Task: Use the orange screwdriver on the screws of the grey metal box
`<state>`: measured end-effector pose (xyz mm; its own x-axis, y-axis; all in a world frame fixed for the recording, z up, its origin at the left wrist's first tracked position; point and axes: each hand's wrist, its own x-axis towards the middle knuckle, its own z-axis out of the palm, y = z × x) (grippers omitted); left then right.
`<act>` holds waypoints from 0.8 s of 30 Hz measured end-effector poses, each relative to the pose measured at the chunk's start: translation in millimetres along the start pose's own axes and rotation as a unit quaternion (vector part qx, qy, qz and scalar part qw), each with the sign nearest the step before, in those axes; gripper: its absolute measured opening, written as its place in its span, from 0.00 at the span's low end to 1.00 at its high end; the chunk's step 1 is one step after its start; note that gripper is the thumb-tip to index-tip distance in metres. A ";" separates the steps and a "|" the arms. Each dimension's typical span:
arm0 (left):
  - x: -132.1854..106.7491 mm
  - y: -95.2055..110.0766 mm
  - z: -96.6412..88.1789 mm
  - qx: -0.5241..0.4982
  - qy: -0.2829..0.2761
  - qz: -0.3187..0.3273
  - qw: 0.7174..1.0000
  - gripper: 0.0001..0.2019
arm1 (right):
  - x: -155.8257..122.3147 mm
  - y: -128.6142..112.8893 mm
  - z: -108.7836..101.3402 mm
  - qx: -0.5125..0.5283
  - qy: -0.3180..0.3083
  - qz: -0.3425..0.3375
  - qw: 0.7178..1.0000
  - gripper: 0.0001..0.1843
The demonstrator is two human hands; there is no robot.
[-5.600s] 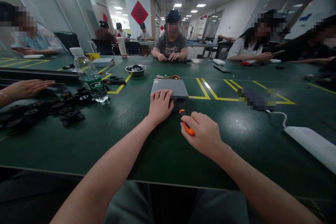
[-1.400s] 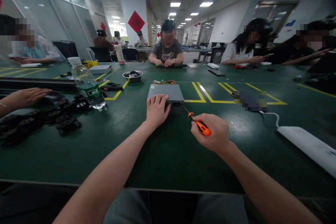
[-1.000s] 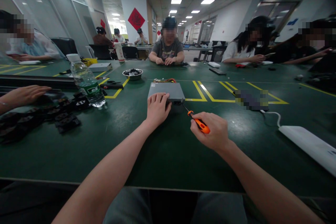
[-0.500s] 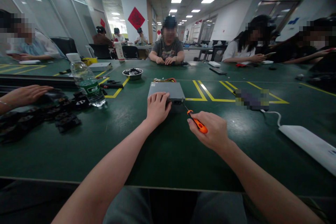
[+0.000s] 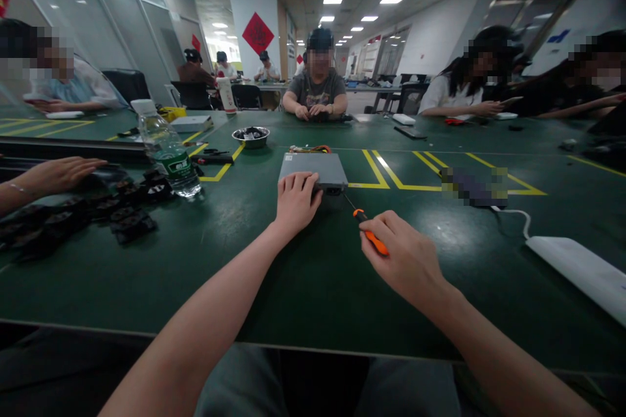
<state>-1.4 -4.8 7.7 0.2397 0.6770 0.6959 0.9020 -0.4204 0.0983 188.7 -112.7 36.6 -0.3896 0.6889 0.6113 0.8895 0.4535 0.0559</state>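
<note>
Head view: box (image 5: 317, 165) on worktop (image 5: 313, 293), cables (image 5: 313, 149) behind.
Left hand (image 5: 297, 201): grip clamped over box's near edge, fingers on top.
Right hand (image 5: 403, 251): grip wrapped around screwdriver (image 5: 377, 244), tip by box's near right corner; contact unclear.

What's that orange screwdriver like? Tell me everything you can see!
The screwdriver has an orange-and-black handle and a thin shaft that looks like metal. The right hand grips it by the handle. It slants over the table, shaft pointing toward the near right corner of the grey box; I can't tell whether they touch.
</note>
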 end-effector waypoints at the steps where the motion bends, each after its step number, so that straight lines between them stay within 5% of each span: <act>1: 0.0 0.2 -0.3 0.000 -0.002 -0.001 1.000 0.17 | -1.2 0.7 2.0 0.001 0.010 0.010 1.000 0.09; 6: -0.1 0.7 -1.9 0.005 -0.005 0.005 1.000 0.17 | -3.9 1.5 8.6 -0.014 0.043 0.065 0.997 0.15; 12: -0.5 -0.1 -2.8 0.005 -0.008 0.014 1.000 0.17 | -4.7 -6.3 6.4 -0.064 0.054 -0.026 0.996 0.06; 19: -0.7 -0.5 -2.2 0.005 -0.008 0.016 1.000 0.18 | -2.8 -6.2 8.0 -0.055 0.097 0.008 0.994 0.11; 24: -0.4 0.4 -2.9 0.001 -0.012 0.016 1.000 0.18 | -5.3 -8.2 13.1 -0.026 0.135 -0.051 0.989 0.09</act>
<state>-2.2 -7.0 9.5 0.2765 0.6781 0.6810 0.8943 -0.4410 0.0759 180.3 -112.6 22.6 -0.4060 0.4622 0.7884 0.8630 0.4777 0.1644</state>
